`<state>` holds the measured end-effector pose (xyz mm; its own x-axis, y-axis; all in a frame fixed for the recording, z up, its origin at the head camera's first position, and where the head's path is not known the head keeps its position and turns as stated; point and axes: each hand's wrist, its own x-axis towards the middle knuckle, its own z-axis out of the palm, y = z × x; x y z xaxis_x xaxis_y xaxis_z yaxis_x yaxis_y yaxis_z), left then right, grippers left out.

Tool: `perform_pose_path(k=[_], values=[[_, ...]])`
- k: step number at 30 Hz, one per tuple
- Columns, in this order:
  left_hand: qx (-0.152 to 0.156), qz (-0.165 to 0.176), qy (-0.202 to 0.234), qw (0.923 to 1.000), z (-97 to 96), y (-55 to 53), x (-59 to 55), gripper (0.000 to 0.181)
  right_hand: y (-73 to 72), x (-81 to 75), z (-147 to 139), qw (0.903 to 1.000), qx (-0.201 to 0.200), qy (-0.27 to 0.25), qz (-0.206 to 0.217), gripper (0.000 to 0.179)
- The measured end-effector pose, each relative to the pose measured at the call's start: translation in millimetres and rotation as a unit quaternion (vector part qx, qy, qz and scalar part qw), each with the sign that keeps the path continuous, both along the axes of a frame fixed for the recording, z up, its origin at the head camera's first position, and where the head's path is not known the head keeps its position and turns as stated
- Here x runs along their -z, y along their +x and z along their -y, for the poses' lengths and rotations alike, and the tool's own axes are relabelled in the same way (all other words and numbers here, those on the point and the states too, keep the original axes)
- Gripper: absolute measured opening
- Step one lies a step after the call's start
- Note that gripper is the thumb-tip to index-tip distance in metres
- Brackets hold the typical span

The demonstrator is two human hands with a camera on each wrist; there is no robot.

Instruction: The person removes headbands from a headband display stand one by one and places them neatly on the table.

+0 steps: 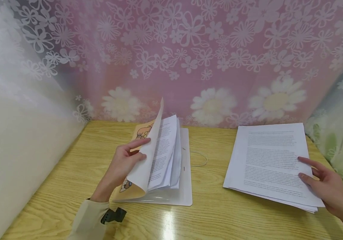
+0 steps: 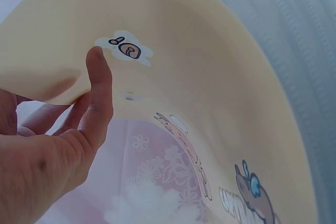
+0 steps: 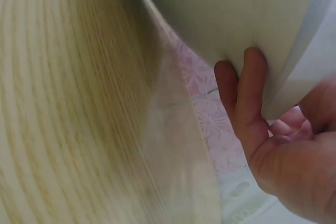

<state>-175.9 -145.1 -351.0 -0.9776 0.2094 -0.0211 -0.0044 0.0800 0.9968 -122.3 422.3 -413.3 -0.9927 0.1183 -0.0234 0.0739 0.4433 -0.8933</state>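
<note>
My left hand (image 1: 126,161) pinches the edge of a folder's cover (image 1: 144,168), which stands bent up from the table. Its outer face is pale orange with cartoon animals, seen close in the left wrist view as the curved cover (image 2: 194,40); the inner face is white. Printed sheets (image 1: 163,150) lie fanned inside the folder over its white back cover (image 1: 186,190). On the right, my right hand (image 1: 327,183) grips a stack of printed paper (image 1: 270,163) by its right edge, thumb on top. Fingers (image 3: 252,85) press the stack's underside in the right wrist view.
A thin elastic loop (image 1: 200,160) sticks out from the folder's right side. Wood-grain table (image 1: 207,213) runs between the folder and the stack. A pink flowered curtain (image 1: 165,66) closes off the back, with pale sheeting (image 1: 24,100) at the left.
</note>
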Motion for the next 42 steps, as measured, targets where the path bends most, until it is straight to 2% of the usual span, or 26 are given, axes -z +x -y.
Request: perform_pose_path(k=[6, 13, 21, 26, 33, 37, 42], values=[[0.002, 0.002, 0.002, 1.0000, -0.8, -0.1, -0.3, 0.047, 0.8, -5.5, 3, 0.9992, 0.002, -0.036, -0.016, 0.060], [0.006, -0.005, 0.001, 1.0000, -0.9, -1.0, 0.0, 0.047, -0.8, -12.7, 19, 0.9998, 0.004, -0.006, -0.017, 0.058], [0.007, -0.006, 0.008, 0.9999, -1.2, -1.9, -0.6, 0.049, -4.0, -15.2, 40, 0.9983, -0.040, -0.024, -0.036, 0.057], [0.004, -0.005, 0.010, 0.9999, -1.2, -1.8, -1.7, 0.050, -8.2, -15.3, 54, 0.9972, -0.052, -0.042, -0.034, 0.057], [0.006, -0.003, 0.012, 0.9999, -1.4, -1.1, -2.7, 0.049, -8.8, -13.5, 66, 0.9916, -0.080, -0.095, -0.037, 0.057], [0.008, 0.000, 0.004, 1.0000, -0.8, -0.6, -2.0, 0.048, -9.0, -12.9, 72, 0.9930, -0.084, -0.074, -0.039, 0.057], [0.007, -0.002, 0.000, 1.0000, -0.8, 0.7, -0.3, 0.048, -7.8, -8.5, 78, 0.9921, -0.086, -0.087, -0.029, 0.057]])
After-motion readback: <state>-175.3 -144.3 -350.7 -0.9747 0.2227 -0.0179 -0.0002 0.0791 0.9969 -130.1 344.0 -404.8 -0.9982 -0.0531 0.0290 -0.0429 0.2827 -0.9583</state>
